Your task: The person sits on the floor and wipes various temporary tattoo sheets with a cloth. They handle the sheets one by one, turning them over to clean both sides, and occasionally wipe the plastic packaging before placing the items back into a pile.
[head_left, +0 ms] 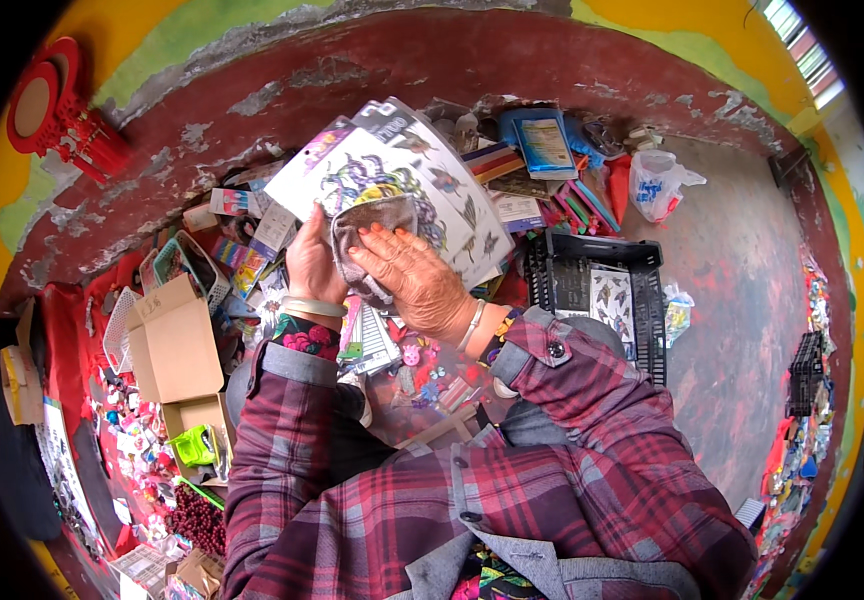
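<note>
Gripped at its lower left edge by my left hand (314,262) is a small fanned stack of picture sheets (457,190). The front sheet carries a purple, yellow and green printed design. Behind it, another shows dark winged shapes like butterflies. My right hand (420,283) presses a grey-brown cloth (384,215) against the lower part of the front sheet, its fingers lying over the cloth. To the right of my right forearm, a black plastic crate (645,258) holds more sheets (612,300) with similar dark winged prints.
An open cardboard box (177,340) and white baskets (120,330) stand at left among scattered small goods. Books and packets (544,145) are piled along the wall. A white plastic bag (659,185) lies right of them. Small pink trinkets (412,355) lie on the floor below my hands.
</note>
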Demonstrator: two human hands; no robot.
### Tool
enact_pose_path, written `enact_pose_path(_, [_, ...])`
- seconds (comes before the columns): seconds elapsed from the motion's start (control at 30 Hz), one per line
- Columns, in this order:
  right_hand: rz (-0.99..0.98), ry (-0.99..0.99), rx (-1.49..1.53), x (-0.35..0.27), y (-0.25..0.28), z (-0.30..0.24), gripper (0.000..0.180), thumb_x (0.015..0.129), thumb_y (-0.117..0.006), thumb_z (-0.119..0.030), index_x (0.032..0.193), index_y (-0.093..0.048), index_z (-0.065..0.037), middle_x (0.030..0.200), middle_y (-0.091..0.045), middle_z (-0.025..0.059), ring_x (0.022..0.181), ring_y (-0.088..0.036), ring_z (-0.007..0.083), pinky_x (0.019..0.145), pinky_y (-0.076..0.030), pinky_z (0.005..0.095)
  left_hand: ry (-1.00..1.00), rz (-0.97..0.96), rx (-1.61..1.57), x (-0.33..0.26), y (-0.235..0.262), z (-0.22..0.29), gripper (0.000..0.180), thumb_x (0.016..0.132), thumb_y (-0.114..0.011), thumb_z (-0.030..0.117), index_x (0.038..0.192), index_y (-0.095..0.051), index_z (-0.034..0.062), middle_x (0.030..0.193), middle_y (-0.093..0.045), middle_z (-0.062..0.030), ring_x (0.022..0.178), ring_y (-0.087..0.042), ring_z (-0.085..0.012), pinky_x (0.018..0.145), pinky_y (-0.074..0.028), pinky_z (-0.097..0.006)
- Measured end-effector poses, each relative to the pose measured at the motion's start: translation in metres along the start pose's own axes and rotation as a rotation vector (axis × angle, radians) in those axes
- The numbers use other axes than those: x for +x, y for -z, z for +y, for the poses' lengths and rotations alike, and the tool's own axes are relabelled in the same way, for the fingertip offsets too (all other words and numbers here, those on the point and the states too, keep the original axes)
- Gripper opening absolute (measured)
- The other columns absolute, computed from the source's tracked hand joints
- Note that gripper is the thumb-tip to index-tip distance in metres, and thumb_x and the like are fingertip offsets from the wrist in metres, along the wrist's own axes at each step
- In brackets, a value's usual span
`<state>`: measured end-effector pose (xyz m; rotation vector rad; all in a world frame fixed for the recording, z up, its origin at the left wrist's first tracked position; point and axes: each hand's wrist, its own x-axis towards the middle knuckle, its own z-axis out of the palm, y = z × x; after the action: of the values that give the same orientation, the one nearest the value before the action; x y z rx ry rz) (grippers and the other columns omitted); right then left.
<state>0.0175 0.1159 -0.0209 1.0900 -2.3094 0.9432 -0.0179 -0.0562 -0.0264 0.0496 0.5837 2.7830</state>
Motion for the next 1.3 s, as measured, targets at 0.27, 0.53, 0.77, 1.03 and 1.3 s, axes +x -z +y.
enact_pose_path(0.27, [0.216,-0.312,0.114,0.005,0.019,0.038,0.054,0.079,-0.053,-0.005,0.132,-0.045,-0.011,0.132,-0.047,0.0153,0.124,-0.044,0.0313,0.104,-0.034,0.0435,-0.326,0.214,-0.13,-0.002,-0.017,0.019,0.038,0.098,-0.038,0.018,0.129,-0.041,-0.0045,0.132,-0.047,-0.0169,0.122,-0.044,-0.0295,0.106,-0.031,-0.045])
enact_pose_path(0.53, [0.0,0.052,-0.005,-0.002,0.001,-0.003,0.045,0.084,-0.047,-0.005,0.129,-0.049,-0.01,0.133,-0.047,0.0143,0.124,-0.044,0.0311,0.103,-0.034,0.045,-0.31,0.211,-0.16,-0.002,-0.005,0.026,0.04,0.098,-0.037,0.02,0.13,-0.039,-0.0039,0.134,-0.045,-0.0172,0.123,-0.043,-0.0302,0.107,-0.029,-0.047])
enact_pose_path(0.77, [0.256,-0.275,0.094,0.01,0.022,0.04,0.051,0.079,-0.055,-0.004,0.129,-0.049,-0.011,0.131,-0.048,0.0156,0.123,-0.045,0.0312,0.103,-0.034,0.0448,-0.352,0.228,-0.08,-0.003,-0.02,0.021,0.039,0.098,-0.038,0.02,0.13,-0.04,-0.0033,0.132,-0.046,-0.0161,0.122,-0.044,-0.0297,0.106,-0.031,-0.047])
enact_pose_path(1.03, [0.092,-0.016,0.047,0.017,0.016,0.013,0.051,0.079,-0.055,-0.009,0.13,-0.048,-0.009,0.133,-0.047,0.015,0.125,-0.043,0.0285,0.104,-0.031,0.0458,-0.118,-0.027,0.145,-0.005,-0.023,-0.026,0.034,0.095,-0.045,0.024,0.118,-0.051,-0.0006,0.115,-0.058,-0.0127,0.103,-0.057,-0.0236,0.094,-0.044,-0.037])
enact_pose_path(1.3, [0.259,-0.209,0.228,0.013,0.023,0.033,0.056,0.074,-0.046,0.007,0.127,-0.051,-0.008,0.131,-0.049,0.0154,0.126,-0.041,0.0321,0.107,-0.028,0.0425,-0.023,0.017,0.357,-0.011,-0.026,-0.037,0.023,0.095,-0.047,0.015,0.112,-0.054,0.0007,0.107,-0.059,-0.0057,0.098,-0.057,-0.0161,0.085,-0.046,-0.03])
